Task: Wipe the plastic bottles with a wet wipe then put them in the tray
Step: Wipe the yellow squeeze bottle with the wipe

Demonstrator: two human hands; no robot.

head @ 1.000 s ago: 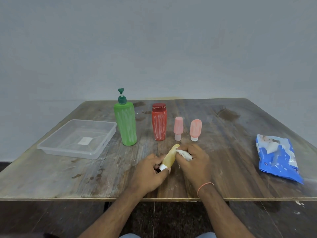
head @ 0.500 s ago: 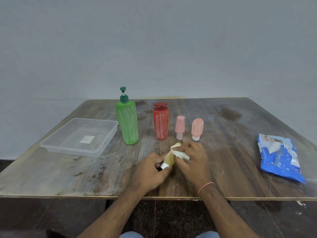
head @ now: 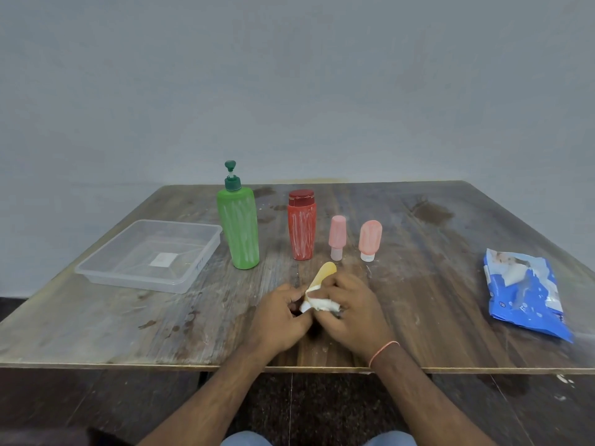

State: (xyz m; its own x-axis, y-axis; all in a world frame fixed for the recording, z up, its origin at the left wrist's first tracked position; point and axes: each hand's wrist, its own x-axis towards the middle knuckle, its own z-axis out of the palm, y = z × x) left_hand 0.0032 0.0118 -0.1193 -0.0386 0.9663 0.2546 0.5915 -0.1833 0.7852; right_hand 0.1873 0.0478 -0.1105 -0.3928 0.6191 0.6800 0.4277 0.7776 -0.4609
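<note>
My left hand (head: 279, 317) grips the lower end of a small yellow bottle (head: 324, 273), which tilts up and away from me. My right hand (head: 351, 312) holds a crumpled white wet wipe (head: 317, 303) wrapped round the bottle's lower part. The bottle's cap is hidden by the wipe and fingers. Behind my hands a green pump bottle (head: 239, 229), a red bottle (head: 301, 230) and two small pink bottles (head: 337, 235) (head: 370, 238) stand upright in a row, streaked with white. A clear plastic tray (head: 193, 269) lies at the left with nothing in it.
A blue wet wipe pack (head: 524, 292) lies at the right of the worn wooden table (head: 434, 278). A grey wall rises behind the table. The table's front edge runs just below my wrists.
The wipe in my right hand has slid down the yellow bottle from its upper part to its lower end, baring the top. Both hands have stayed in place.
</note>
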